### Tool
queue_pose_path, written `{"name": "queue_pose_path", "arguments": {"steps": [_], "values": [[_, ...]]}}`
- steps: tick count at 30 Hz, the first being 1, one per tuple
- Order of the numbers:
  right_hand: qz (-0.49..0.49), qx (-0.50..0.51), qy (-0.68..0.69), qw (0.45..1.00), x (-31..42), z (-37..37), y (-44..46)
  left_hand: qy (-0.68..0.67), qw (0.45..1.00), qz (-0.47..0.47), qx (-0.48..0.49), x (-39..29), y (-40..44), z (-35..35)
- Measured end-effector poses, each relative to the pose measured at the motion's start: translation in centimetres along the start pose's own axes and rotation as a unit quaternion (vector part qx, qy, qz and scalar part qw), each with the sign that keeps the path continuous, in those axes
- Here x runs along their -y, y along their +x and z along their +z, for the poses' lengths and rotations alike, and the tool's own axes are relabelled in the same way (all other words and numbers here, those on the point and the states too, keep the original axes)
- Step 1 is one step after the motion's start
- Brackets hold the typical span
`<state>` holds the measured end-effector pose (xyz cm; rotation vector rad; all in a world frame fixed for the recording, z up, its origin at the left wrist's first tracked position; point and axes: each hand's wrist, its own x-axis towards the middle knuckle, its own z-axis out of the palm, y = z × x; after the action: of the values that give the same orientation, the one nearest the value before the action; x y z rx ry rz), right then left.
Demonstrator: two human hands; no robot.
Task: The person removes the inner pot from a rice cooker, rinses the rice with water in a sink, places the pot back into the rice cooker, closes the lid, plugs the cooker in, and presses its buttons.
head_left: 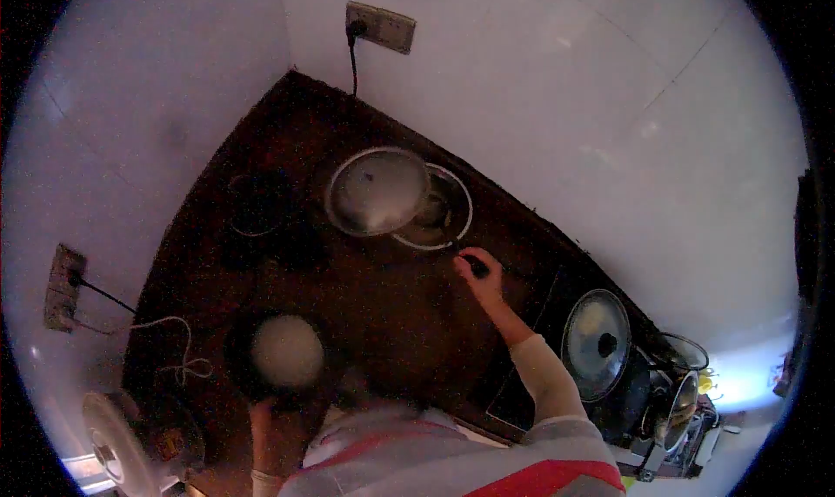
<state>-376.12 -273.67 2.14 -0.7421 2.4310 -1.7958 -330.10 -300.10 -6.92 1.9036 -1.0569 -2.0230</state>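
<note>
My right hand point(483, 275) is beside the rim of a round pan point(470, 210), its fingers curled around something dark that I cannot make out. A domed lid point(380, 191) lies tilted over the left part of this pan, leaving the right part uncovered. At the lower left, my left hand point(262, 410) touches or is just below the near edge of a dark round pot point(239, 349). Its fingers are hidden in shadow. Something round and white point(288, 350) shows inside the pot.
A glass-lidded pan point(596, 345) stands on the black hob at the right, with a rack of utensils point(683, 410) beyond. A white round appliance point(117, 445) is at the lower left, near a loose white cord point(185, 358). Wall sockets point(381, 27) hold a black plug.
</note>
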Motion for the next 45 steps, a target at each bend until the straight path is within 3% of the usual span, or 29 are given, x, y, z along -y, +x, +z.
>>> {"name": "queue_pose_path", "arguments": {"steps": [5, 14, 16, 20, 23, 25, 28, 30, 32, 35, 38, 40, 44, 45], "values": [[-0.112, -0.014, -0.057, 0.992, 0.9, -0.5, -0.3, -0.005, 1.000, -0.002, 0.029, -0.8, -0.4, 0.1], [-0.123, 0.004, -0.132, 0.984, 4.0, 1.0, 0.8, 0.020, 0.998, -0.013, 0.057, 0.1, 2.5, 2.7], [-0.167, -0.011, -0.119, 0.979, 2.7, 1.3, 1.5, 0.035, 0.993, -0.013, 0.108, 1.9, 4.9, 2.8], [-0.162, -0.010, -0.136, 0.977, 3.1, 1.3, 2.2, -0.110, 0.978, 0.017, 0.177, -5.5, -7.1, 9.9], [-0.200, -0.009, -0.133, 0.971, 2.9, 1.7, 2.7, -0.115, 0.965, 0.016, 0.233, -8.2, -10.7, 11.6], [-0.187, 0.016, -0.138, 0.972, 3.8, 1.8, 2.3, -0.149, 0.979, -0.038, 0.136, -7.3, -10.3, 12.1], [-0.153, 0.060, -0.134, 0.977, 4.2, 1.8, 1.5, -0.116, 0.987, -0.070, 0.089, -5.5, -7.6, 12.0], [-0.144, 0.071, -0.111, 0.981, 4.6, 1.9, 1.2, -0.104, 0.984, -0.033, 0.143, -4.7, -6.9, 11.2], [-0.156, 0.061, -0.070, 0.983, 5.3, 2.1, 0.9, -0.128, 0.959, 0.047, 0.247, -7.9, -11.4, 12.4], [0.093, 0.052, 0.091, 0.990, 5.2, 2.1, 0.3, 0.024, 0.980, 0.027, 0.195, -9.0, -11.1, 13.2], [0.149, 0.034, 0.123, 0.981, 3.8, 1.8, 0.5, 0.013, 0.976, 0.047, 0.213, -8.7, -9.8, 13.3], [0.130, 0.037, 0.146, 0.980, 4.3, 1.1, 0.4, -0.012, 0.979, 0.036, 0.199, -9.5, -12.0, 14.6], [0.105, 0.024, 0.159, 0.981, 5.5, 0.7, -1.8, -0.033, 0.944, 0.071, 0.320, -10.0, -14.7, 13.0], [0.104, 0.024, 0.143, 0.984, 5.3, 0.5, -1.8, 0.036, 0.949, 0.111, 0.294, -8.4, -12.7, 12.4]]}}
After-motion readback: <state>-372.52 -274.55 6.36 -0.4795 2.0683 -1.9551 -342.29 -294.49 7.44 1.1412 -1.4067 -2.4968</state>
